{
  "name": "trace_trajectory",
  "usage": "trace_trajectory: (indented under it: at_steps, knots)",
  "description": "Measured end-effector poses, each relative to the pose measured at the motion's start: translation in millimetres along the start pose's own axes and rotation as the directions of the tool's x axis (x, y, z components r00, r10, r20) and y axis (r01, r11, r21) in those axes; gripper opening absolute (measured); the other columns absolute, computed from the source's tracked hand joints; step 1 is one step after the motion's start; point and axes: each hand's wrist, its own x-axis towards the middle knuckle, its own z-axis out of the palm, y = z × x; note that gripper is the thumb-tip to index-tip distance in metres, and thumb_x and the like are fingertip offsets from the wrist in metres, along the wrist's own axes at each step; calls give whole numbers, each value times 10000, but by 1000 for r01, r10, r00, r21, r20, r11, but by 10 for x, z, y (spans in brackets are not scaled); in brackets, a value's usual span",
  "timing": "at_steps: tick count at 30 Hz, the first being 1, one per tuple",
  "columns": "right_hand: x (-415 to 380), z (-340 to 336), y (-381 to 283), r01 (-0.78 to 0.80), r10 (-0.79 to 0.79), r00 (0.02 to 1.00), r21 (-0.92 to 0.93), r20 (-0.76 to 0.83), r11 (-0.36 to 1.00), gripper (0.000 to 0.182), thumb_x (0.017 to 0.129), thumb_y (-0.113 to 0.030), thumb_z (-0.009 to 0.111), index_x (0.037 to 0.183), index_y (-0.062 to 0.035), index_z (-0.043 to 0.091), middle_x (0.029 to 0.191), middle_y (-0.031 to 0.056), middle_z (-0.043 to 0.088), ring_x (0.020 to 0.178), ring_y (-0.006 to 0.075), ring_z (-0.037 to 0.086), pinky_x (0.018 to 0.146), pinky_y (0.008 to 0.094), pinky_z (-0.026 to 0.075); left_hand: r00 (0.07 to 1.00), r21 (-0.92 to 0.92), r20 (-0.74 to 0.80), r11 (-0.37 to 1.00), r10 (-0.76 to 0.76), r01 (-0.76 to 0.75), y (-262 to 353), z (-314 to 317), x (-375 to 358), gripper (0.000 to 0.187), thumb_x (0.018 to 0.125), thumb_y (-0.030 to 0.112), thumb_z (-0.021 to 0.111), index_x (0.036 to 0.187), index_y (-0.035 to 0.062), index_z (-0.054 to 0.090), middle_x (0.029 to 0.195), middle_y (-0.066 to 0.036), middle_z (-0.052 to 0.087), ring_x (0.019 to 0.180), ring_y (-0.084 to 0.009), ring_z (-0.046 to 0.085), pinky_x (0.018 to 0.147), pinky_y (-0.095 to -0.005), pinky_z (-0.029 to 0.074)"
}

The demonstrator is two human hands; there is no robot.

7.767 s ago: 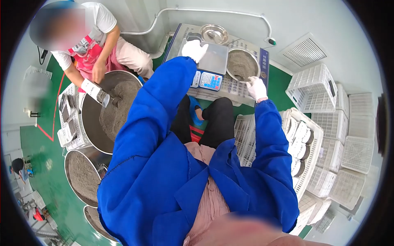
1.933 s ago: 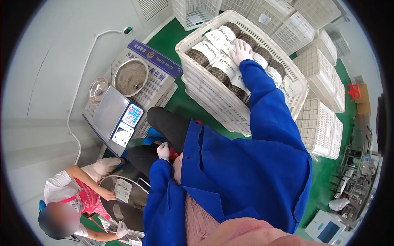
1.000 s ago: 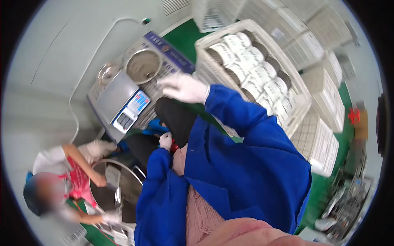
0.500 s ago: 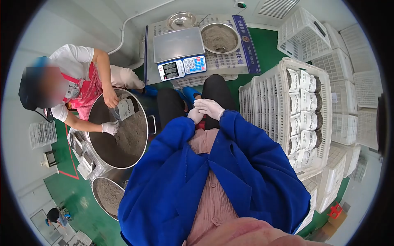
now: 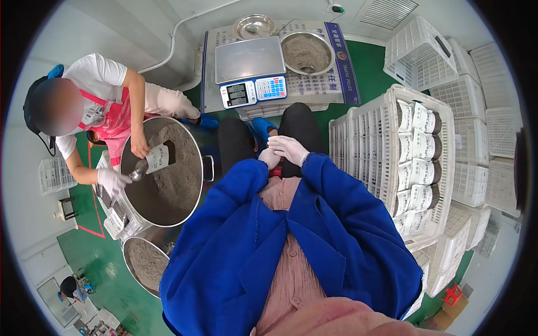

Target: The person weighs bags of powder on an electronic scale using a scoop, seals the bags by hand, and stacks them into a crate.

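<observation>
A seated worker in a blue jacket brings both white-gloved hands together over the knees: the right hand [image 5: 288, 149] lies loosely across the left hand [image 5: 269, 158], fingers relaxed, and neither appears to grip anything, though the left is partly covered. Straight ahead on the floor sits a digital scale [image 5: 250, 70] with a flat, bare steel platter, and just beside it a round metal bowl [image 5: 305, 53] of coarse grey-brown powder; both stand on a printed board. At the worker's right, a white lattice plastic crate [image 5: 364, 134] holds rows of filled, paper-labelled pouches [image 5: 417, 148], packed snugly side by side. At left a co-worker in a pink apron scoops the same gritty powder from a large polished steel pot [image 5: 162, 168] into a small bag [image 5: 157, 158]. Likely hazards here: the loose powder could spill or dust the scale if a bag tips, and the crate, piled on others near the worker's knee, might shift if knocked.
</observation>
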Motion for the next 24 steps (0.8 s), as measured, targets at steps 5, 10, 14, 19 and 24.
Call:
trace_trajectory:
  at_steps: [5, 10, 14, 19, 24]
  knots:
    - [-9, 10, 3, 9, -9, 1000, -10, -1, 1000, 380, 1078, -310, 515, 1348, -64, 620, 1338, 87, 658, 1263, 208, 595, 1111, 399, 419, 1000, 18, 0, 999, -29, 29, 64, -33, -21, 282, 950, 225, 534, 1129, 98, 711, 1113, -214, 731, 1050, -391, 697, 887, -485, 561]
    - [-26, 40, -21, 15, -15, 1000, -12, -8, 1000, 378, 1077, -300, 503, 1354, -67, 615, 1345, 77, 655, 1256, 194, 600, 1096, 393, 428, 998, 7, -48, 999, -36, 37, 106, -63, -53, 295, 958, 227, 520, 1141, 102, 714, 1109, -216, 730, 1051, -389, 696, 895, -483, 559]
    - [-67, -13, -32, 57, -61, 992, 39, 111, 998, 363, 1064, -278, 501, 1336, -67, 615, 1356, 85, 647, 1244, 199, 608, 1029, 370, 465, 994, 32, -42, 994, 102, -101, -340, 309, 198, 327, 982, 182, 479, 1229, 68, 661, 1195, -184, 702, 1093, -320, 668, 947, -455, 505]
    - [-62, 103, -58, 36, -35, 999, -28, 35, 999, 394, 1071, -304, 498, 1368, -69, 606, 1354, 93, 649, 1252, 205, 601, 1062, 381, 444, 972, 143, 130, 973, -197, 178, 243, -112, -47, 318, 983, 138, 437, 1186, 92, 677, 1295, -85, 697, 1186, -235, 655, 986, -436, 515]
    - [-47, 124, -75, 10, -9, 1000, -59, 17, 998, 394, 1073, -332, 522, 1363, -81, 610, 1340, 84, 659, 1239, 201, 602, 1051, 379, 451, 982, 69, -167, 992, -92, 104, -280, 579, 322, 203, 898, 254, 589, 933, 103, 720, 900, -141, 757, 858, -324, 742, 760, -469, 571]
